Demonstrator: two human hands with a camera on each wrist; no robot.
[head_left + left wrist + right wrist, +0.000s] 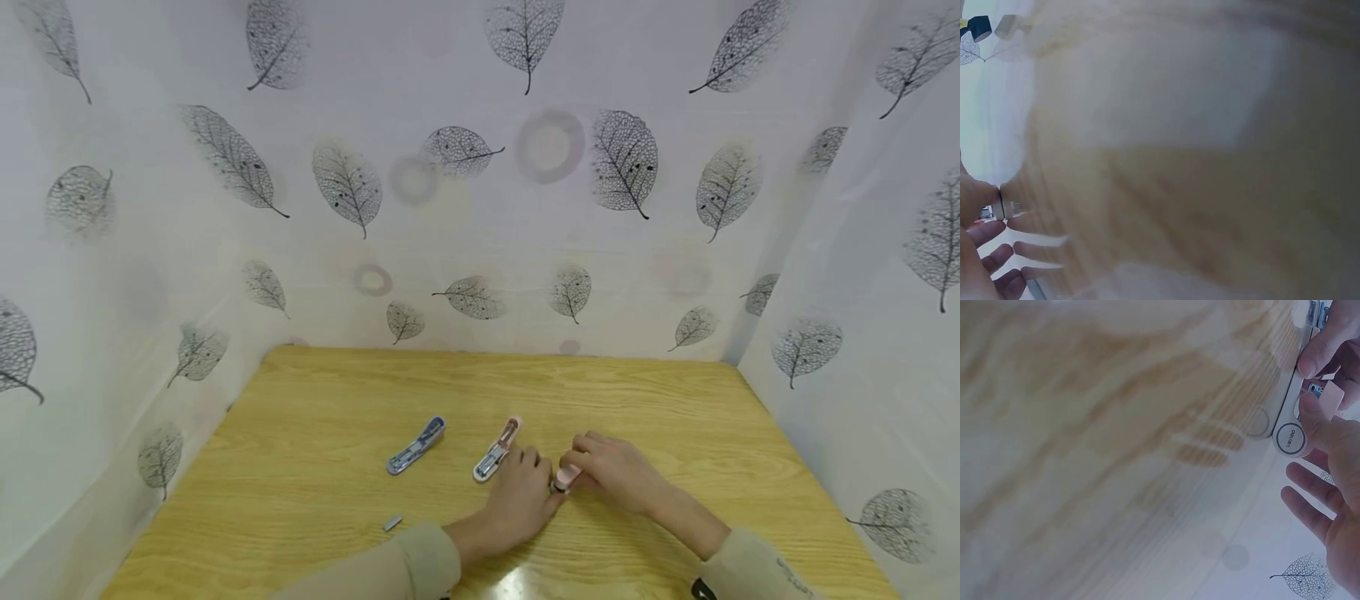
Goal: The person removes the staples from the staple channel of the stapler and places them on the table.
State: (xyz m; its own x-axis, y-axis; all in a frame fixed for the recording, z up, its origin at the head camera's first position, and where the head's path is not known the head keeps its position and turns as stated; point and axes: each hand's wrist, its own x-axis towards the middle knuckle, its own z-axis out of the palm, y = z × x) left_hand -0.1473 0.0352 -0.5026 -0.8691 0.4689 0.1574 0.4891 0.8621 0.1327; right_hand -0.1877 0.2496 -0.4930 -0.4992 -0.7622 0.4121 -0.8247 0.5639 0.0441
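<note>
Between both hands is a pink-and-white stapler [567,477], low over the table. My left hand [521,493] grips one end of it, with the thumb along its side in the right wrist view. My right hand [618,473] pinches the other end, its thumb beside the round emblem on the white stapler body [1290,439] and below a raised pink part [1331,400]. In the left wrist view only a small piece of the stapler [999,205] shows by the fingertips. Just beyond my left hand lies another pink-and-white stapler [495,454], spread open.
A blue stapler [416,447], also spread open, lies left of the second one. Nearer the front is a small strip of staples [392,523]. The wood-grain table [315,400] meets leaf-patterned sheeting [480,242] at its back and sides.
</note>
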